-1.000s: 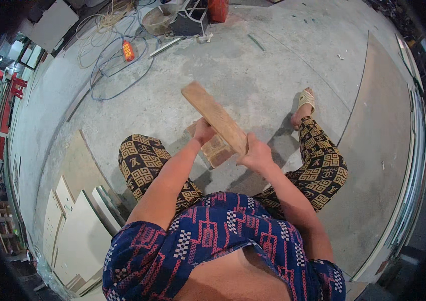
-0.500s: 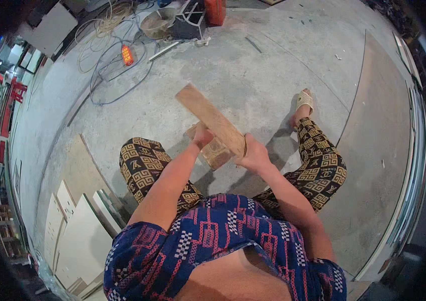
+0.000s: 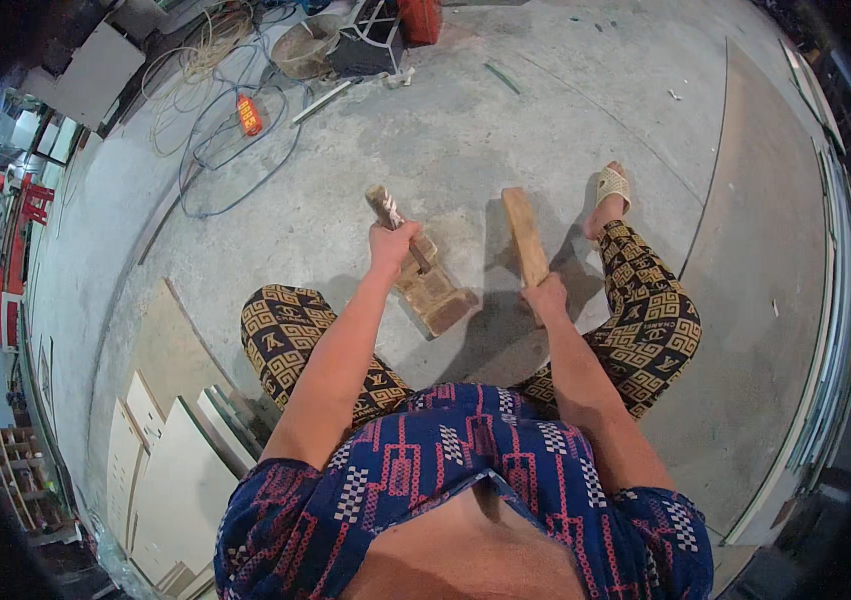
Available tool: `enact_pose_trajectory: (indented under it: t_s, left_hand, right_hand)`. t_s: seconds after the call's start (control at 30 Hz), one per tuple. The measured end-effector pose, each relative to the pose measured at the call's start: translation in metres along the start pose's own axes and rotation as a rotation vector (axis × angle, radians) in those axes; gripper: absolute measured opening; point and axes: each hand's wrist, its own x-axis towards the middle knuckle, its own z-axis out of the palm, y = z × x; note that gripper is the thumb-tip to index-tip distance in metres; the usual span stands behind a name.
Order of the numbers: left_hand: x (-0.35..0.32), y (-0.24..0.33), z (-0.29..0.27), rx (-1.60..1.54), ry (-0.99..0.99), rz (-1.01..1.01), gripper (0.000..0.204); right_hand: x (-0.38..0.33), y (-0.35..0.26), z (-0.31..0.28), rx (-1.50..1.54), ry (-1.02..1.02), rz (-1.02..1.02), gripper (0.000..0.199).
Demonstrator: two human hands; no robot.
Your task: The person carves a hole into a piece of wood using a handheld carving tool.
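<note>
We are bending over a mottled grey concrete floor [image 3: 465,110], and our left hand [image 3: 395,248] is grasping a slim, dark brown, stick-like tool [image 3: 382,202] with a pale-and-reddish patch near its far end. Its lower end is overlapping a scuffed, yellow-brown wooden block [image 3: 440,300]; we are not managing to tell whether the two are joined. The block is sitting between our legs in black-and-gold patterned trousers [image 3: 645,320], well in from the floor's edges. Our right hand [image 3: 545,297] is gripping the near end of a long, light brown, rectangular wooden bar [image 3: 523,232], which is pointing toward the floor's far edge, apart from the block and to its right. Toward the floor's far left corner, an orange-red power strip [image 3: 249,116] is lying among cables. Flat off-white panels [image 3: 180,490] are occupying the near left corner, and a wide brown sheet [image 3: 745,270] is stretching along the right edge.
</note>
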Motion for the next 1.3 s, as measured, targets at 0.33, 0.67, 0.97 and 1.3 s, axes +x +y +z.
enact_pose_trajectory:
  t_s: [0.33, 0.67, 0.97, 1.3]
  left_hand:
    - [-0.03, 0.03, 0.022, 0.886, -0.281, 0.231, 0.039]
    - [-0.036, 0.031, 0.036, 1.028, -0.477, 0.641, 0.042]
    - [0.02, -0.07, -0.013, 1.016, -0.267, -0.066, 0.039]
    - [-0.007, -0.118, 0.02, 0.384, -0.342, -0.937, 0.028]
  right_hand:
    - [-0.048, -0.136, -0.035, 0.879, -0.334, -0.241, 0.062]
    - [-0.053, -0.139, -0.06, 0.785, -0.504, -0.184, 0.033]
    - [-0.127, -0.163, -0.216, 0.545, 0.297, -0.828, 0.014]
    - [-0.118, -0.131, -0.225, 0.926, 0.272, -0.588, 0.014]
